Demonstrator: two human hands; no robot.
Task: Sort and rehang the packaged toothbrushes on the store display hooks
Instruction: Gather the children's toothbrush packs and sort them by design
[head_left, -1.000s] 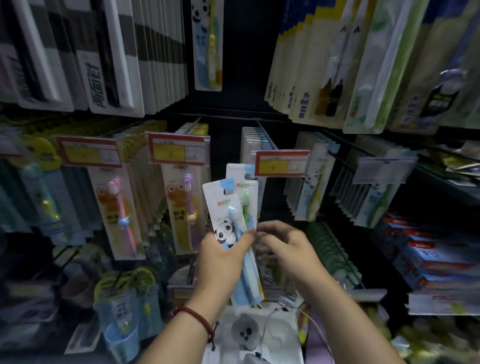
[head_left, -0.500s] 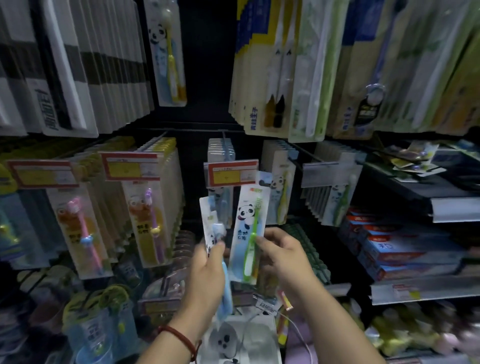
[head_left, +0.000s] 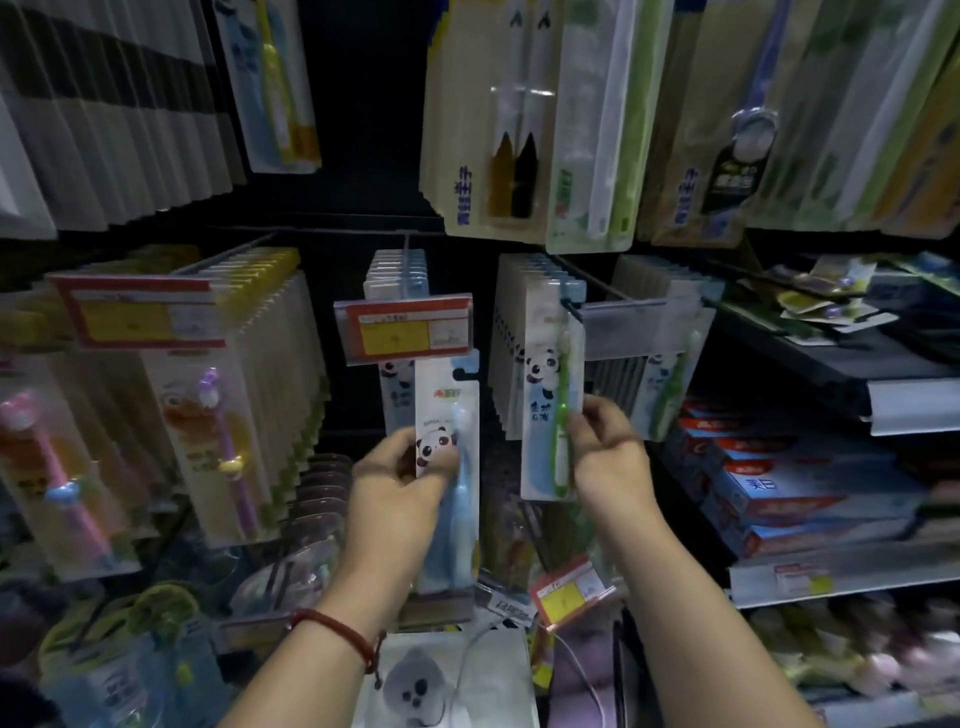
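The left hand (head_left: 395, 493) grips a blue panda toothbrush pack (head_left: 447, 415) by its left edge, with the pack's top at a dark hook tip (head_left: 464, 374) just under the red-and-yellow price tag (head_left: 405, 328). To the right, the right hand (head_left: 608, 457) pinches a green toothbrush pack (head_left: 545, 415) against the front of a hanging row (head_left: 506, 332).

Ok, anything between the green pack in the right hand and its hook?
Nothing visible. The green pack in the right hand has its top at the black hook tip; the clear tag holder hangs beside it, not across.
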